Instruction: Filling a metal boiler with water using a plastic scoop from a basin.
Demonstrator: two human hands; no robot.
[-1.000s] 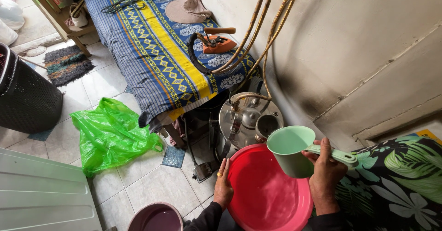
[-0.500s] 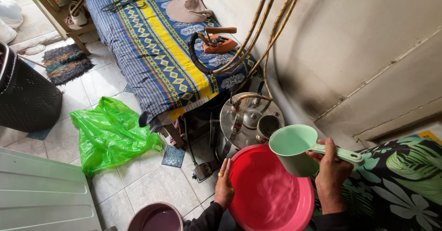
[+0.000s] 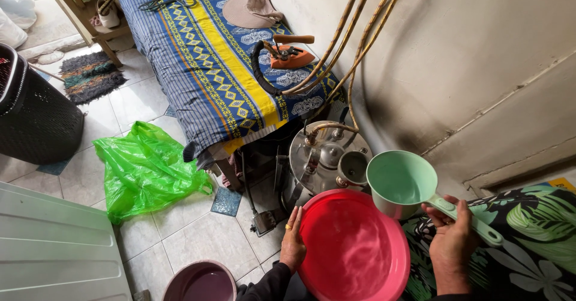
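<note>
The left hand clamps the near-left rim of a red plastic basin, fingers curled over the edge, so the basin stands tipped and steady just in front of the person. The right hand is closed around the long handle of a pale green dipper, holding its cup level and mouth-up just beyond the basin's far rim, between the basin and a steel boiler. The two hands are apart, one on each side of the basin. The level hold suits a cup that may carry water, though I cannot tell whether it is filled. Just beyond the dipper, the boiler's small open filler neck faces up, close under the cup's rim. Hoses rise from the boiler along the wall.

Farther out from the left hand lie a green plastic bag on the tiled floor and a maroon bucket close below that hand. Well beyond both hands, an iron rests on a blue and yellow cloth-covered bench.

Against the earlier frames, the dipper has risen slightly and drawn nearer the boiler's neck; the left hand's grip on the basin is unchanged.
</note>
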